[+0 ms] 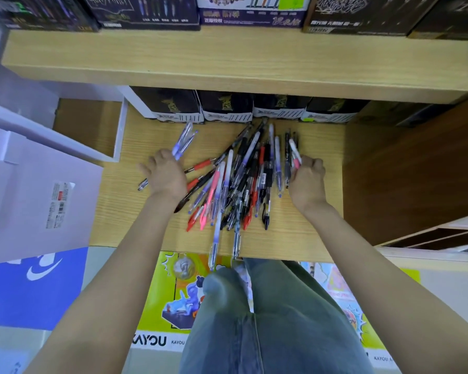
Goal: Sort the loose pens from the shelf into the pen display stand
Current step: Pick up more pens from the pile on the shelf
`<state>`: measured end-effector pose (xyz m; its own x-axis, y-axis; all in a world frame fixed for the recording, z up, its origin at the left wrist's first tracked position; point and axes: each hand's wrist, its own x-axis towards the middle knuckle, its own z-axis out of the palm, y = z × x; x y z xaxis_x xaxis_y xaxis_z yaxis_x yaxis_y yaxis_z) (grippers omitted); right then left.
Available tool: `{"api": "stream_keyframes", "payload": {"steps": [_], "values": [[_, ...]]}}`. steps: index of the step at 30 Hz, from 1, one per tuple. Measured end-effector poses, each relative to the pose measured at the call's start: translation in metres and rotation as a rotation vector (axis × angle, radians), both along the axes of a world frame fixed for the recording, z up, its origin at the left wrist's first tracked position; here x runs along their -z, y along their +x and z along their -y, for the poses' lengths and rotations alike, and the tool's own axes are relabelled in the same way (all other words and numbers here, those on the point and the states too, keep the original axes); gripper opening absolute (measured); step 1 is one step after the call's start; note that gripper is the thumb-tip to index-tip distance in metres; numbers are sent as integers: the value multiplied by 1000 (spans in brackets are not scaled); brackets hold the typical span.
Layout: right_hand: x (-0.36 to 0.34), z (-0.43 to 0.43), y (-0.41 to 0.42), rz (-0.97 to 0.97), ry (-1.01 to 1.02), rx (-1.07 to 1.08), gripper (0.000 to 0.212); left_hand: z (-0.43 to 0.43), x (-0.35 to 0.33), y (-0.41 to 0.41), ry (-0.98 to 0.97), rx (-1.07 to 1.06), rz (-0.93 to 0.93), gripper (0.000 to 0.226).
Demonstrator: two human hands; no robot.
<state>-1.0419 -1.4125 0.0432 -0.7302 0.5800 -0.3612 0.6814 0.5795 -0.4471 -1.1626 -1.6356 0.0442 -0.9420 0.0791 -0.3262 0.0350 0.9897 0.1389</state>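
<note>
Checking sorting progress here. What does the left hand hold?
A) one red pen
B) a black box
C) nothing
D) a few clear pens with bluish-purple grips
D: the left hand grips a few clear pens with bluish-purple grips, their ends sticking out past its fingers. The right hand grips a pink-and-white pen, and the pile lies between the hands.

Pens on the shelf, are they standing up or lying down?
Lying down: pens sprawl flat in a crisscrossed heap on the shelf.
</note>
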Motion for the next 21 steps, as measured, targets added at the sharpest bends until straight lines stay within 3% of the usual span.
{"api": "stream_keyframes", "payload": {"steps": [4, 7, 10, 13, 15, 21], "values": [[0, 31, -3, 27, 19, -56, 49, -10, -1, 23, 11, -62, 51, 36], [2, 47, -7, 47, 45, -84, 56, -34, 1, 41, 138, -96, 68, 37], [-1, 44, -11, 46, 28, -91, 53, -48, 4, 49, 260, -69, 72, 36], [-5, 28, -13, 31, -147, -32, 45, -44, -5, 45, 470, -160, 156, 32], [-4, 16, -12, 22, -231, -1, 39, -39, -11, 40, 504, -215, 188, 32], [-11, 0, -12, -17, -193, -26, 30, -36, -36, 46, 668, -223, 113, 29]]}}
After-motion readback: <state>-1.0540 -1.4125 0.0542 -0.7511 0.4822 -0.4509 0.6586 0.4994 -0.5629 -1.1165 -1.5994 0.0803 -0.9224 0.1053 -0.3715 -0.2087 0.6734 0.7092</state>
